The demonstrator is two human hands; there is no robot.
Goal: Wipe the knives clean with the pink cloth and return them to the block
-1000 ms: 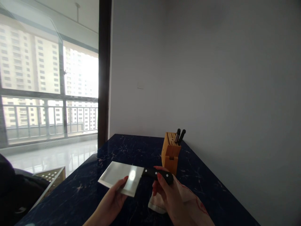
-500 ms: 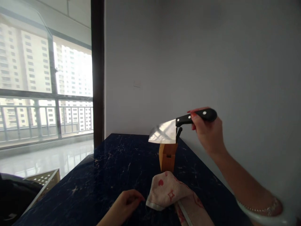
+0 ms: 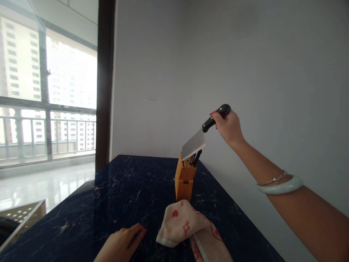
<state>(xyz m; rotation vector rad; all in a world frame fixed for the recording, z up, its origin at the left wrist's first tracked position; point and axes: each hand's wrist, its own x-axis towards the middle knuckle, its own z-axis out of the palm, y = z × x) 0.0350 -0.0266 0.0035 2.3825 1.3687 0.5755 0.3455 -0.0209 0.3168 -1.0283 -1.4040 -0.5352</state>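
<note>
Left hand (image 3: pixel 122 242) is lying low at the near tabletop (image 3: pixel 131 189), glossy, dark blue, marble-veined; its fingers are bending loosely, a gap showing beside the thumb. Beside it, a soft pink-patterned cloth (image 3: pixel 188 225) is bunching in folds. At far left a perforated bin (image 3: pixel 29 218) is holding something dark. Right hand (image 3: pixel 230 125), wearing a smooth pale bangle (image 3: pixel 282 186), is gripping the black riveted handle of a cleaver (image 3: pixel 195 141); the flat metal blade is pointing down-left, long axis slanting, its lower end sitting at the wooden knife block's (image 3: pixel 184 185) slotted top. Slot entry: cannot tell. The block is holding dark-handled knives (image 3: pixel 198 158).
</note>
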